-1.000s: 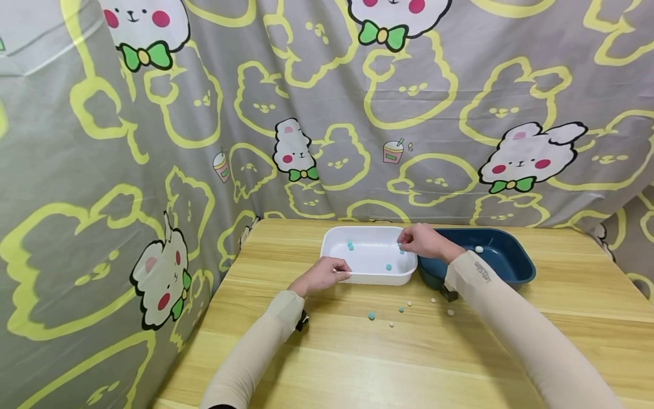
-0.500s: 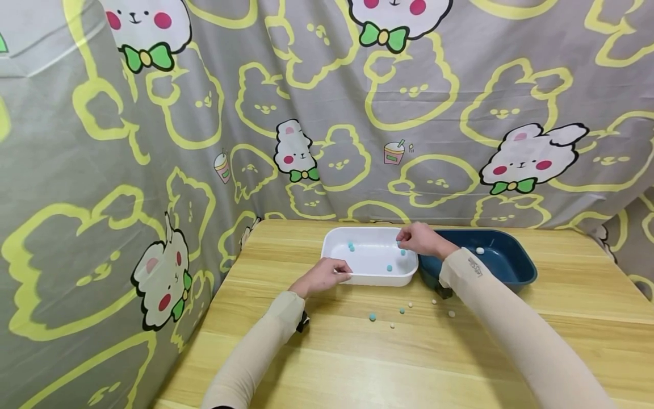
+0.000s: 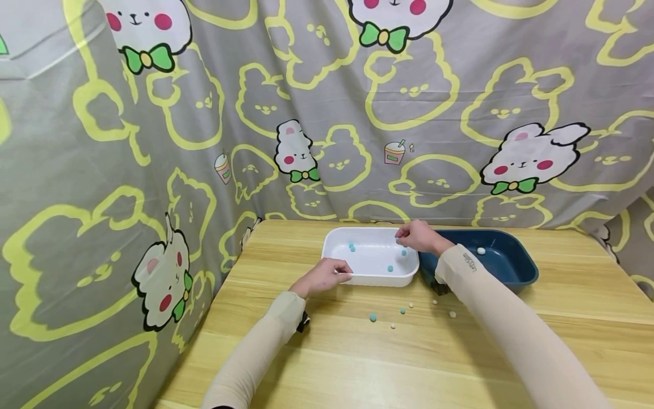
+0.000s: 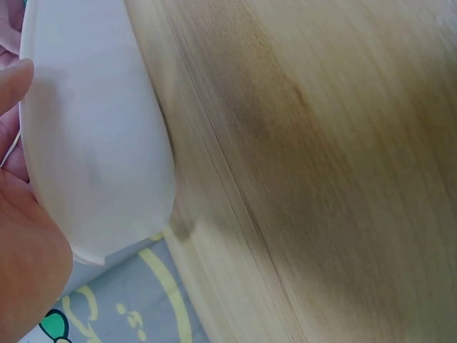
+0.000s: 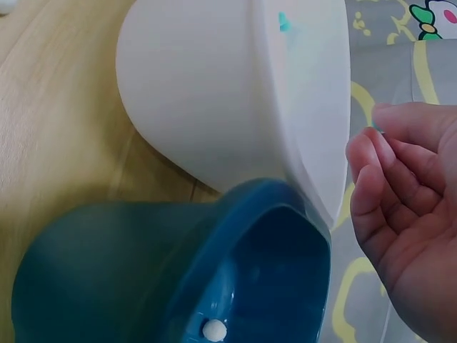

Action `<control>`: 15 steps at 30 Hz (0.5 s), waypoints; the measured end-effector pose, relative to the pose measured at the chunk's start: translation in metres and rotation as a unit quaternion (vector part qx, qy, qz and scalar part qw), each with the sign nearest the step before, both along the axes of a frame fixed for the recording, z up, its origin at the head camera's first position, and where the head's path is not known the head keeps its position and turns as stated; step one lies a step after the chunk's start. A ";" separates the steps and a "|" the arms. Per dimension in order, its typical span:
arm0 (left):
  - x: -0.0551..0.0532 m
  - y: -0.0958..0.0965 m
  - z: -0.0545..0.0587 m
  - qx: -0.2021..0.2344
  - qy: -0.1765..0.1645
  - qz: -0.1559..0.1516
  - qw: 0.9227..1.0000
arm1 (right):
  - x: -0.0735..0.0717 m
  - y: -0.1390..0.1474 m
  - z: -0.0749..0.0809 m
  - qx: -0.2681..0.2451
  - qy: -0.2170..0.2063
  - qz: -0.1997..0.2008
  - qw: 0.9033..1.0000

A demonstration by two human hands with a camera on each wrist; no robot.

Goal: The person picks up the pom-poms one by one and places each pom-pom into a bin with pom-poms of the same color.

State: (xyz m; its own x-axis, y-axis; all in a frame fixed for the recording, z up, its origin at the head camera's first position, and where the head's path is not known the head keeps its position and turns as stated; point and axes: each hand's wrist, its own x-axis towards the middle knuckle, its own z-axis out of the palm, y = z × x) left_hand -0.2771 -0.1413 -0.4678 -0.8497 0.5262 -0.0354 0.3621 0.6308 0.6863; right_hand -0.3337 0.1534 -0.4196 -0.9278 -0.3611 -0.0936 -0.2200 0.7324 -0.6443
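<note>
My left hand [image 3: 322,276] holds the near rim of the white basin [image 3: 378,280] at its left part. In the left wrist view the thumb [image 4: 16,84] lies on the basin's outer side, with fingers over the rim. Above the basin's right end, my right hand [image 3: 421,237] pinches a small teal ball [image 5: 377,126], mostly hidden between thumb and fingertips. Several teal balls lie in the basin, one [image 3: 390,268] near its front wall and another [image 3: 403,253] under the right hand.
A dark blue basin [image 3: 526,271] adjoins the white one on the right, with a white ball [image 3: 481,250] inside. Several small white and teal balls, including a teal one [image 3: 373,317], lie on the wooden table [image 3: 357,369]. A patterned curtain [image 3: 327,102] hangs behind.
My right hand has shifted slightly up and left over the white basin, still pinching the teal ball. The left hand has kept its place on the rim.
</note>
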 end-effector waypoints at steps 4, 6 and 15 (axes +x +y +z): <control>0.001 0.000 0.001 0.006 -0.003 0.002 1.000 | -0.002 -0.003 0.000 0.005 0.001 0.004 1.000; 0.002 0.001 0.001 0.008 -0.003 0.003 1.000 | -0.003 -0.004 -0.001 0.005 -0.001 0.004 1.000; 0.001 0.002 0.001 0.009 0.008 -0.001 1.000 | -0.007 -0.009 -0.005 0.000 0.002 0.004 1.000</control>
State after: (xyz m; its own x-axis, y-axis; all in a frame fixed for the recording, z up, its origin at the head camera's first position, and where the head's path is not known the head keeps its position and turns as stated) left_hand -0.2762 -0.1396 -0.4670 -0.8486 0.5288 -0.0127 0.3745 0.6175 0.6917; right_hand -0.3404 0.1446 -0.4247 -0.9256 -0.3678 -0.0894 -0.2284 0.7311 -0.6429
